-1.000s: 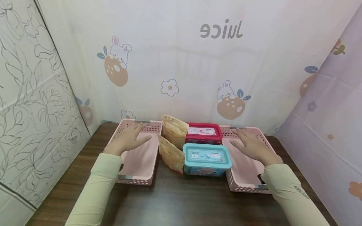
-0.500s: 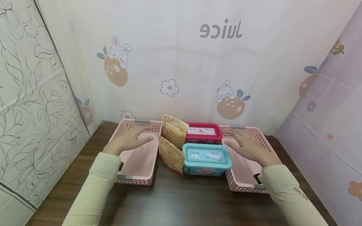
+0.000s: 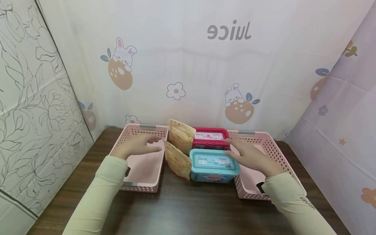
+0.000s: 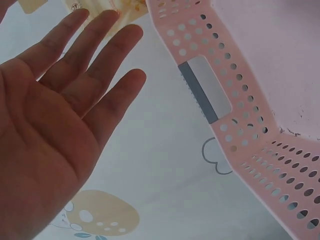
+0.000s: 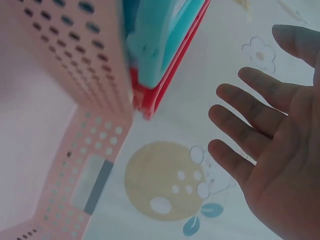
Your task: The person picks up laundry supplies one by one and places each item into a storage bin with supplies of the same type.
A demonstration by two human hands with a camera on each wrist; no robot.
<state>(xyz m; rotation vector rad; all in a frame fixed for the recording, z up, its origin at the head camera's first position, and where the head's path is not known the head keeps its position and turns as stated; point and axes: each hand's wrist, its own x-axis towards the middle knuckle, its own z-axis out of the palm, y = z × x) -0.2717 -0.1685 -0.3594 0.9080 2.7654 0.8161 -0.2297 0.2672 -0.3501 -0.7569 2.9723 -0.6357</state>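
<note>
My left hand point(image 3: 136, 146) hovers over the left pink basket point(image 3: 142, 169), its fingertips close to two upright tan packets, the rear packet point(image 3: 180, 133) and the front packet point(image 3: 177, 160). Whether they touch cannot be told. In the left wrist view that hand point(image 4: 55, 115) holds nothing and its fingers are spread. Above the near side of the right pink basket point(image 3: 249, 179) is my right hand point(image 3: 254, 156), fingers reaching toward the teal lidded box point(image 3: 215, 163) and the red lidded box point(image 3: 210, 136) behind it. Spread, relaxed fingers show on the right hand point(image 5: 280, 130) in its wrist view.
Both baskets stand on a dark wooden table point(image 3: 188, 209), with the packets and boxes between them. A patterned curtain point(image 3: 188, 71) hangs right behind the table, and a floral panel point(image 3: 44, 107) rises at the left.
My right hand has moved left, from above the right basket to beside the two boxes. The left hand has shifted slightly right toward the packets, its fingers bending a little. Packets and boxes stay put.
</note>
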